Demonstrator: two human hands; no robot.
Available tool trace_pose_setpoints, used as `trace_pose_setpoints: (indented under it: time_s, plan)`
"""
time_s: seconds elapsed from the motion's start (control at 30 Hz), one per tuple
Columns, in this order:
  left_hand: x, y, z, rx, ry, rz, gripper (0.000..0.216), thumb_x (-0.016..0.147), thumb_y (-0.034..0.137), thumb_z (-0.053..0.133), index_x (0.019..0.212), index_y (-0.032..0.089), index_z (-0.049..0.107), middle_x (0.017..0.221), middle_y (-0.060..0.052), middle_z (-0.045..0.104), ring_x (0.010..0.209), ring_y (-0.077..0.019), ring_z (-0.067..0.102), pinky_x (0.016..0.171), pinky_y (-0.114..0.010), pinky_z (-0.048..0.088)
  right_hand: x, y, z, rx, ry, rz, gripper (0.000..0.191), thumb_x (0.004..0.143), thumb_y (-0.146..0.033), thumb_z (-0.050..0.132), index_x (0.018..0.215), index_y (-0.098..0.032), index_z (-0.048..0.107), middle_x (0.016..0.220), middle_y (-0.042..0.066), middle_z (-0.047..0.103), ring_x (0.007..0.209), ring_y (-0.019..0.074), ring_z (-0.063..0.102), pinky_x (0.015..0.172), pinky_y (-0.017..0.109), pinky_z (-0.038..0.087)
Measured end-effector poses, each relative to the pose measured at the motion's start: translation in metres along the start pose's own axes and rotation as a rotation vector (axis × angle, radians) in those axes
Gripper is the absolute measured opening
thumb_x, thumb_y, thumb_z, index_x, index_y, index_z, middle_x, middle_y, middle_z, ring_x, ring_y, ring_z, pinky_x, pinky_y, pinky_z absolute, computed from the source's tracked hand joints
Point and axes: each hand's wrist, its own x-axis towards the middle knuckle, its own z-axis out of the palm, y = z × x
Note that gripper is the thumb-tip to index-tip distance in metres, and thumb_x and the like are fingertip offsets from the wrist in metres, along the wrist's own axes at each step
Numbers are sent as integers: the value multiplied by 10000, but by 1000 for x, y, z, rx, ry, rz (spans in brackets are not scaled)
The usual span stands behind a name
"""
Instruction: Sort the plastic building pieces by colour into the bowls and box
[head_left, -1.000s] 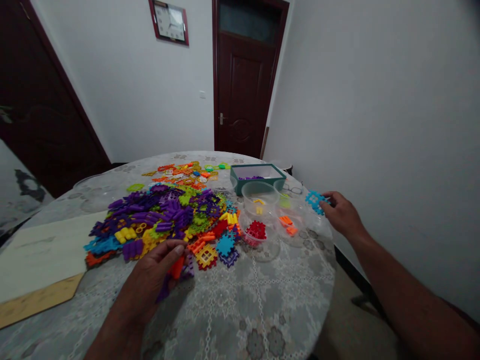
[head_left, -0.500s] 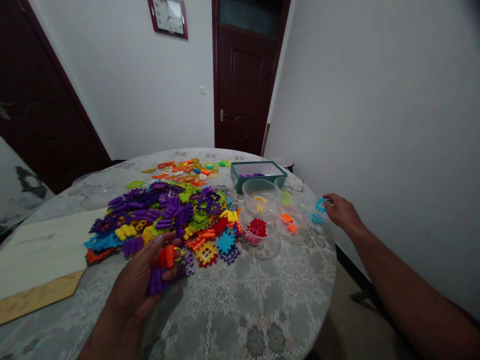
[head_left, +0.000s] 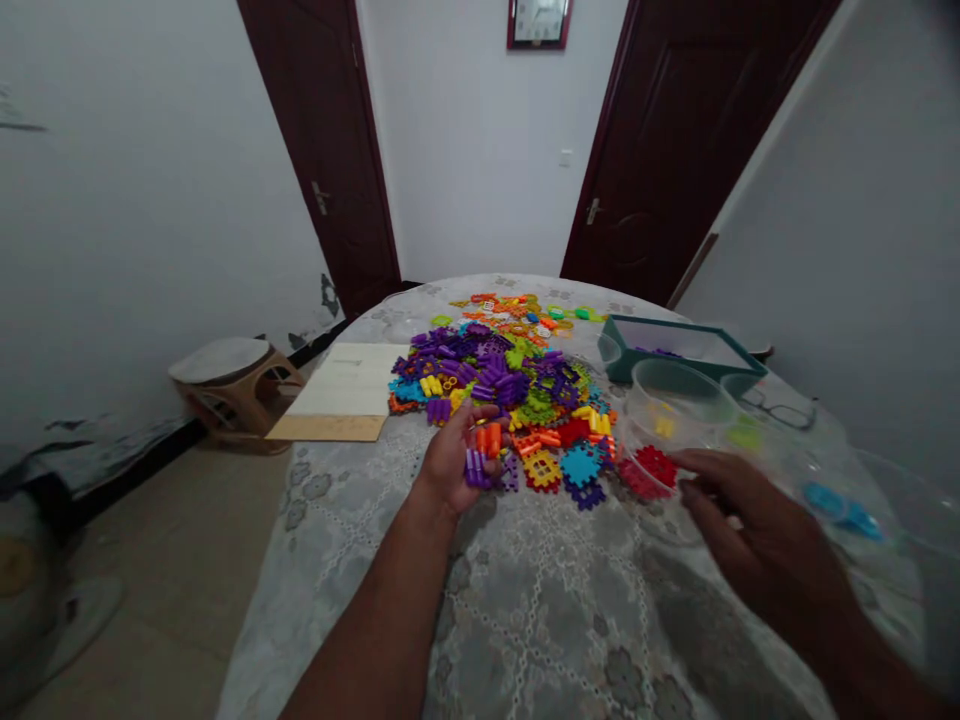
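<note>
Dark red-brown panelled door point(head_left: 682, 150) upper right; red-framed rectangular clock point(head_left: 538, 22) top centre; white-topped tan stool point(head_left: 240, 400) left, on beige floor point(head_left: 187, 540).

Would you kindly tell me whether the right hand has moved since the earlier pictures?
Yes, the right hand has moved left relative to the green box, toward the red pieces.

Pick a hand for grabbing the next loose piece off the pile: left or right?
Right, I'd judge. The right hand looks free, though blurred, and is close by the red pieces. The left hand is nearer the pile but holds orange and purple pieces.
</note>
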Motion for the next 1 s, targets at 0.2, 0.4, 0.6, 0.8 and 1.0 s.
trace_pose_setpoints:
  time_s: [0.2, 0.4, 0.6, 0.8, 1.0]
  plan:
    - [-1, -6, -1, 30, -58, 6, 367, 1045, 490, 523, 1114, 141, 613, 915, -106, 708, 569, -138, 669, 366, -172, 432, 33, -81, 69, 224, -262, -280, 465, 1035, -152, 466, 1466, -305, 554, 1510, 106, 588, 1302, 257, 644, 1035, 451, 590]
    - [0, -12, -1, 113, -109, -21, 382, 1041, 494, 532, 1189, 152, 615, 815, -36, 659, 477, -115, 608, 356, -189, 442, 62, -100, 103, 93, -412, -369, 524, 985, -52, 493, 1430, -305, 601, 1571, 93, 549, 1295, 261, 653, 1007, 415, 592]
    - [-3, -12, 3, 156, -186, -83, 398, 1022, 500, 569, 1237, 167, 613, 840, -52, 677, 515, -118, 617, 368, -169, 416, 61, -89, 104, 175, -381, -301, 312, 1040, -174, 522, 1312, -261, 648, 1417, 107, 653, 1203, 246, 681, 946, 380, 584]
    - [-2, -5, 5, 156, -140, -110, 365, 1029, 478, 556, 1157, 143, 625, 893, -83, 685, 561, -116, 623, 374, -161, 389, 44, -60, 49, 203, -81, -82, 207, 1043, -291, 544, 1205, -227, 656, 1166, 103, 717, 1054, 234, 678, 928, 373, 553]
    - [-3, 0, 5, 54, -81, -49, 423, 1051, 507, 467, 1030, 125, 648, 723, -11, 559, 493, -98, 500, 413, -202, 411, 17, 23, -9, -216, 175, 214, 335, 996, -433, 544, 1208, -214, 682, 1091, 111, 737, 817, 229, 678, 792, 368, 544]
